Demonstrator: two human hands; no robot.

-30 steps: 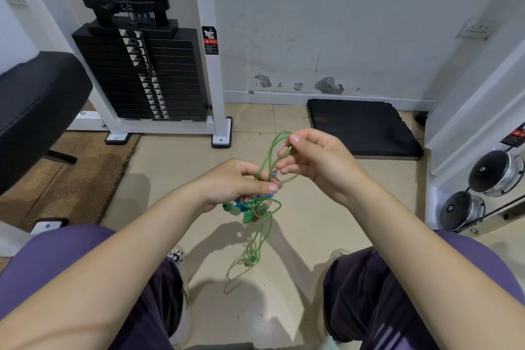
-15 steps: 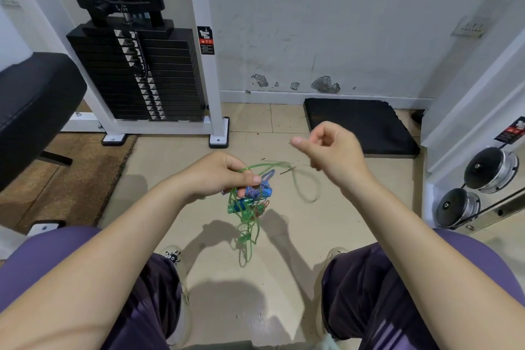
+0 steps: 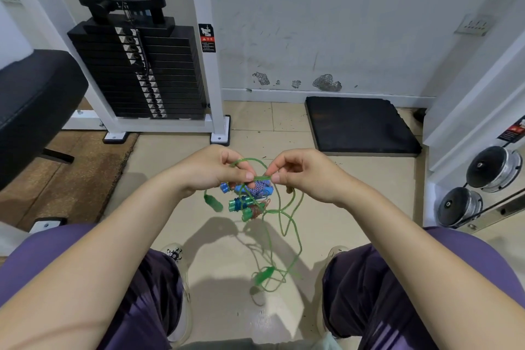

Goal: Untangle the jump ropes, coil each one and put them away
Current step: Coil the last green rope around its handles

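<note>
A tangle of jump ropes hangs between my knees above the floor. My left hand [image 3: 211, 169] grips the bundle, with a blue-and-white braided rope [image 3: 260, 187] and teal handles [image 3: 240, 204] just under its fingers. My right hand [image 3: 301, 172] pinches a strand of the green rope [image 3: 285, 219] close beside the left fingertips. Green loops trail down from both hands. One green handle [image 3: 213, 203] dangles at the left, another green handle [image 3: 264, 274] hangs low near the floor. A reddish-brown rope [image 3: 260, 209] is caught in the knot.
A weight-stack machine [image 3: 136, 71] with a white frame stands ahead on the left, a black padded seat [image 3: 31, 99] at far left. A black floor mat [image 3: 360, 125] lies by the wall. Chrome dumbbells [image 3: 483, 182] sit at right. Tiled floor [image 3: 221, 236] lies below.
My right hand came back in from the right and now pinches the green strand beside the left hand. More green rope has dropped loose, with a handle hanging low.
</note>
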